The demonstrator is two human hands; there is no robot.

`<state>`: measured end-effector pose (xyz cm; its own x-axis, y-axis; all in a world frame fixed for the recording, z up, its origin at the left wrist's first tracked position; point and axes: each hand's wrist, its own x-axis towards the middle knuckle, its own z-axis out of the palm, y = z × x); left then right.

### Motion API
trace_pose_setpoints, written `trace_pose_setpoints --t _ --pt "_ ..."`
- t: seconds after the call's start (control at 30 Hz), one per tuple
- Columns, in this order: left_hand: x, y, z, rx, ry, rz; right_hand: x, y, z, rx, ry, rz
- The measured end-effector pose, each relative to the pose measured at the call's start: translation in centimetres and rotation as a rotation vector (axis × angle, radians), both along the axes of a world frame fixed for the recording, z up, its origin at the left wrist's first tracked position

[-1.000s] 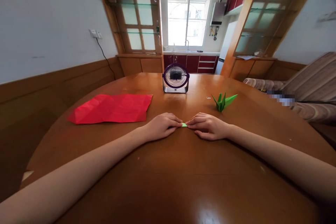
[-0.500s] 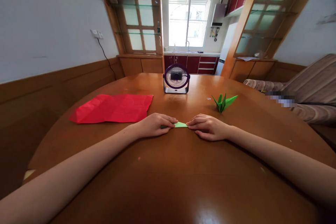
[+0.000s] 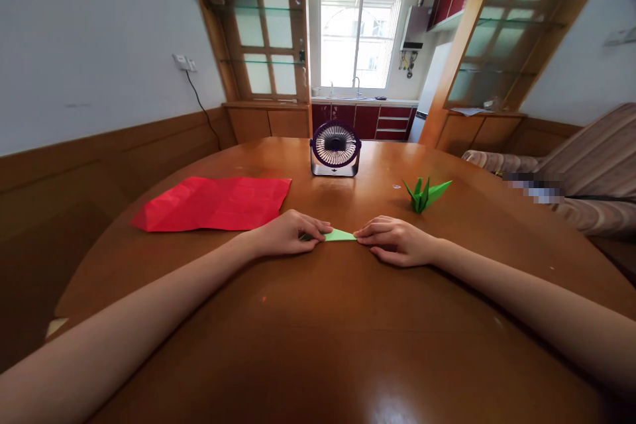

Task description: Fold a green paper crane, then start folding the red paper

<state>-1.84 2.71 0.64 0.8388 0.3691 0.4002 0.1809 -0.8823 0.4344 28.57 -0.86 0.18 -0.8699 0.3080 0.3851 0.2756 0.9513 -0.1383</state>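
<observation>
Both hands pin a folded green paper flat at the table's center: left hand pressing its 9 o'clock end, right hand pinching the 3 o'clock tip. Light, thin and easily creased, it is best held by its ends.

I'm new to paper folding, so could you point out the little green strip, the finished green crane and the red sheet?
green strip [image 3: 338, 235], head view, bare middle between the hands.
green crane [image 3: 422, 193], head view, its body.
red sheet [image 3: 216, 202], head view, its centre.
</observation>
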Motion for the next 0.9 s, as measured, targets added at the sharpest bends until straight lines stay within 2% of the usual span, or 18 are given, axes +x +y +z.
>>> trace_pose_setpoints --t 0.43,0.9 --pt "0.0 0.09 -0.24 -0.06 -0.01 0.023 -0.17 -0.1 0.21 -0.021 0.017 0.057" --pt "-0.72 0.5 -0.72 -0.141 0.006 -0.013 0.18 0.26 -0.1 -0.077 0.023 0.029"
